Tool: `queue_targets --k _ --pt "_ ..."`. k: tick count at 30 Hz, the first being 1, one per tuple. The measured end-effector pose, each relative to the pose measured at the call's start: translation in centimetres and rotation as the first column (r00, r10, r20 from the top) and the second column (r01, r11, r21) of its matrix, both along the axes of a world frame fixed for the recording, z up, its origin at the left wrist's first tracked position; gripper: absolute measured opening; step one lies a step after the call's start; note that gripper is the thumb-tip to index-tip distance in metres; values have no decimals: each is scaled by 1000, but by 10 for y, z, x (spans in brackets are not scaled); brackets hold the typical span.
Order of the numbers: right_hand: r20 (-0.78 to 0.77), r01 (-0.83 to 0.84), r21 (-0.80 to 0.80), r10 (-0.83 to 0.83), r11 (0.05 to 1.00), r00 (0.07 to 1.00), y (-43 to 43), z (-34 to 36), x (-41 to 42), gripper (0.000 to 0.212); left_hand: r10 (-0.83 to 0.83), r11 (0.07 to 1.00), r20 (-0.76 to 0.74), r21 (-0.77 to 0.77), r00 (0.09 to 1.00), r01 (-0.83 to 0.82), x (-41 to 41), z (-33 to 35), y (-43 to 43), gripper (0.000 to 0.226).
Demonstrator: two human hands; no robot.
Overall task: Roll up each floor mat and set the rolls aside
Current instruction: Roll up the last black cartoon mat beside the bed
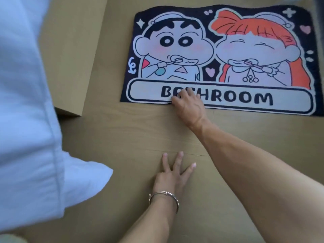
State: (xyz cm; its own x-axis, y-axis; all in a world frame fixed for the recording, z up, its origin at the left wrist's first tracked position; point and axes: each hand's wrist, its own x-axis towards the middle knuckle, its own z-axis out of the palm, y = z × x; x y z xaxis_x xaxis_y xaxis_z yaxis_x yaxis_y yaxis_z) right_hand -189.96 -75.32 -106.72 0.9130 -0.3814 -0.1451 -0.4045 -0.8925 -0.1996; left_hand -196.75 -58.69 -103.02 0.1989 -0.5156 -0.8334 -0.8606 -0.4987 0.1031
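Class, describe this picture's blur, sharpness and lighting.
Head view: the white bedding at left is blurred and washed out; the print on the bathroom mat reads sharp, softening toward its far right corner; light is soft and even, with no glare on the wooden floor; the right hand at the mat's near edge is slightly smeared.

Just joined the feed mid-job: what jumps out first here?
A cartoon floor mat reading BATHROOM lies flat on the wooden floor, upper right. The right hand rests on its near edge; the left hand, braceleted, presses flat on the floor below it. White bedding fills the left.
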Motion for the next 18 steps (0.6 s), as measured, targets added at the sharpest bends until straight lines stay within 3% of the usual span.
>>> queue_targets --k 3,7,15,18 --pt "-32 -49 -19 48 999 998 5 8 4 25 -23 1000 16 -18 1000 23 2 0 2 88" --pt "-69 42 1 -42 999 997 12 14 0 28 -45 999 35 -22 998 46 3 0 4 87" --pt "-192 -55 31 60 998 980 29 23 -37 29 -205 979 39 22 978 204 13 0 4 92" --pt "-244 -46 -4 43 999 969 33 24 -57 31 -242 968 -26 66 970 243 30 20 -10 72"
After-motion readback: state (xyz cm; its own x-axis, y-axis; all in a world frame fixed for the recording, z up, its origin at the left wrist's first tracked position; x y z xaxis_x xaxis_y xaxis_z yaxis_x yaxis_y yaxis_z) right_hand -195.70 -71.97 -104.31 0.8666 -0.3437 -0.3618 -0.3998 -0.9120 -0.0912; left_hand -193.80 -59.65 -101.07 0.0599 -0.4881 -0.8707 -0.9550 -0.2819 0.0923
